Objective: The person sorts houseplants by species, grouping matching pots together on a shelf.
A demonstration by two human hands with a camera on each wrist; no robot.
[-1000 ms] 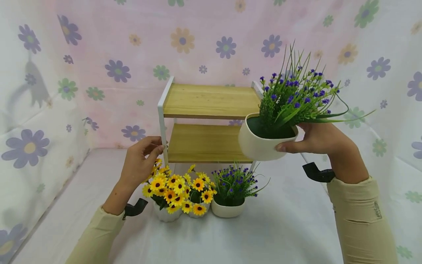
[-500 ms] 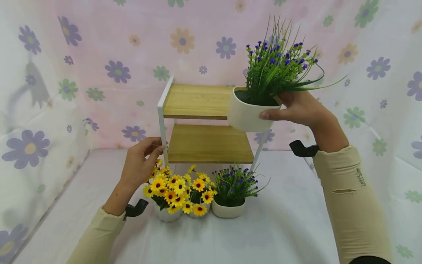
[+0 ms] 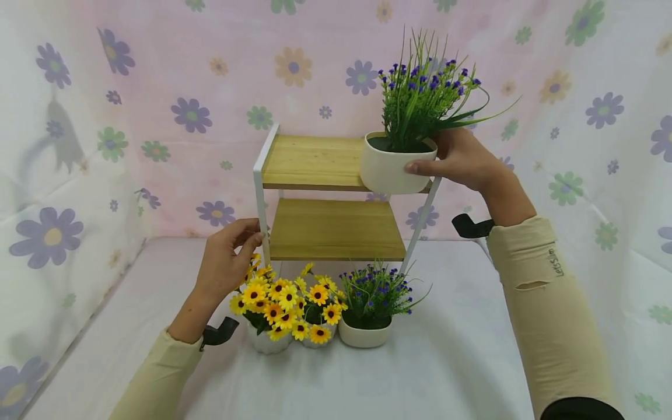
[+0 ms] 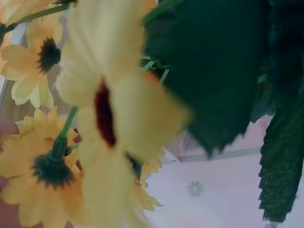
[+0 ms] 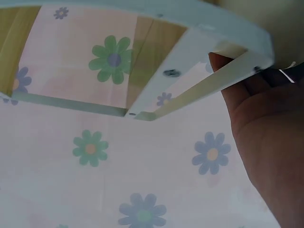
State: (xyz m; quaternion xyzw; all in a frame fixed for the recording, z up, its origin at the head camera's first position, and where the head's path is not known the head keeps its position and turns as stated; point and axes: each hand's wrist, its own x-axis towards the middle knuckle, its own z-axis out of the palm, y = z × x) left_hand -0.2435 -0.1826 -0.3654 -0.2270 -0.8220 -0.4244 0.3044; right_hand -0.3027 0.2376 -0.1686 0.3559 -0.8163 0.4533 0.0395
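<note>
A white pot of purple flowers (image 3: 397, 169) sits at the right end of the top shelf (image 3: 312, 162) of a two-tier wooden rack with a white frame. My right hand (image 3: 458, 158) grips the pot from its right side, thumb across the front. My left hand (image 3: 230, 256) pinches the rack's front left white post (image 3: 261, 210) at the lower shelf. The left wrist view is filled with blurred yellow flowers (image 4: 109, 118). In the right wrist view my palm (image 5: 266, 137) lies beside the rack's white frame (image 5: 190, 90), seen from below.
On the white table before the rack stand two pots of yellow flowers (image 3: 283, 303) and a second white pot of purple flowers (image 3: 367, 306). The lower shelf (image 3: 336, 230) is bare. Flowered cloth (image 3: 105, 134) hangs behind and at both sides.
My right hand carried the purple flower pot up and to the left, from beside the rack onto the right end of the top shelf. The left hand stayed on the post.
</note>
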